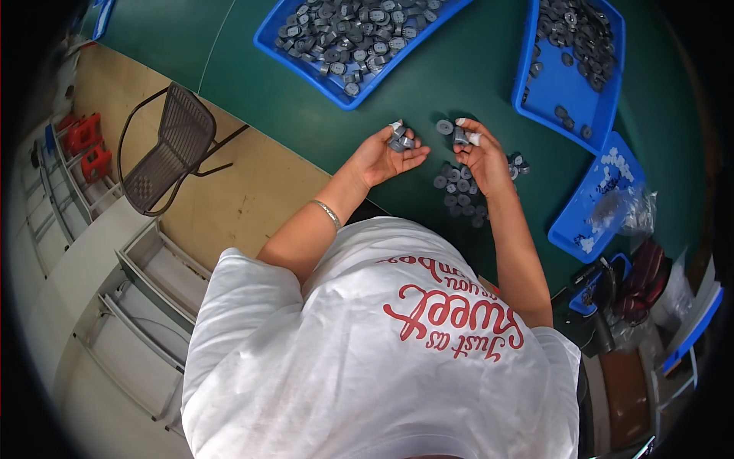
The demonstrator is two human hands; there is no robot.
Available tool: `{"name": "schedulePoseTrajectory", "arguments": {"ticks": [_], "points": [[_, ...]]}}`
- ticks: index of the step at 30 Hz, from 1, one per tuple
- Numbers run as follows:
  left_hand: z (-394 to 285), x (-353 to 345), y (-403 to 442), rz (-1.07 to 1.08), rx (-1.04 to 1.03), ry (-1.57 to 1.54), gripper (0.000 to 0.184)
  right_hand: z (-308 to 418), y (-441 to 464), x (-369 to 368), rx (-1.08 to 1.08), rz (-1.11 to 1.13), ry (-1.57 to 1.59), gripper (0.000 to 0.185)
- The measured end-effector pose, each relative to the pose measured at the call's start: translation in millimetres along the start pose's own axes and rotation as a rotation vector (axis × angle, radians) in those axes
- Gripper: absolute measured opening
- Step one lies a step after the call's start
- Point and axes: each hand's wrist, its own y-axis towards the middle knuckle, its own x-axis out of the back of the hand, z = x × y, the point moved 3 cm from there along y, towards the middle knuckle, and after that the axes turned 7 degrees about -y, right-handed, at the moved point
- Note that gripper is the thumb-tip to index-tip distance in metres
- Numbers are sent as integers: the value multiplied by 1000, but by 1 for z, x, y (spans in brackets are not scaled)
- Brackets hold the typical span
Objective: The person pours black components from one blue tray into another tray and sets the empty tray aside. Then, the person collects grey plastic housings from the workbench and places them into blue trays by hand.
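My left hand cradles several small grey round parts in its curled fingers, palm turned up. White wraps cover some of my fingertips. Across from it, my right hand pinches a grey cylindrical part between thumb and fingers. A grey round disc appears just left of those fingertips; I cannot tell whether it touches them. On the green table, below and beside my right hand, lies a loose group of grey round parts, partly hidden by the wrist.
A blue tray heaped with grey parts stands at the back. Another blue tray holds darker round parts at right. Nearer is a smaller blue tray with white and black bits and a clear plastic bag. A chair stands left.
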Motion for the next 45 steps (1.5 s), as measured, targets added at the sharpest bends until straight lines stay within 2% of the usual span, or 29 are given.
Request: {"name": "schedulePoseTrajectory", "arguments": {"ticks": [1, 5, 8, 14, 16, 17, 19, 20, 22, 25, 30, 32, 35, 39, 42, 45], "points": [[1, -4, -1, -92, -40, -12, 35, 0, 0, -2, -39, 126, 225, 25], [-2, 2, 6, -92, -105, -61, 38, -3, 7, 1, -61, 28, 233, 19], [-5, -2, 7, -194, -132, 9, 41, -7, 13, -1, -41, 19, 210, 17], [-5, -3, 14, -123, -66, 19, 43, 7, 1, -22, -63, 135, 171, 19], [-4, -1, 19, 200, 49, -139, 42, 15, -6, -31, -80, 148, 161, 21], [-3, 5, 22, 200, 48, -140, 42, 17, -9, -35, -97, 159, 151, 22], [-1, -1, 23, 36, -14, -85, 41, 17, -12, -40, -101, 170, 138, 23], [1, -7, 24, 36, -14, -85, 41, 16, -13, -43, -106, 181, 126, 25], [4, -19, 24, -97, -90, -96, 41, 16, -14, -46, -92, 169, 106, 26], [4, -24, 23, -134, -114, -141, 42, 20, -18, -50, -66, 142, 60, 27], [6, -33, 29, -72, -157, -194, 43, 16, -28, -63, -78, 60, -140, 32], [5, -34, 31, -57, -174, -195, 43, 21, -37, -74, 2, 92, -288, 33], [4, -31, 34, -29, -182, -233, 44, 23, -46, -76, 95, 95, -343, 33], [4, -33, 31, -37, -157, -277, 42, 26, -53, -67, 106, 55, -304, 31], [1, -29, 30, -30, -116, -283, 42, 17, -51, -42, 69, -78, -266, 28], [-1, -21, 30, 8, -62, -295, 43, 15, -53, -28, 284, -234, -1113, 31]]}}
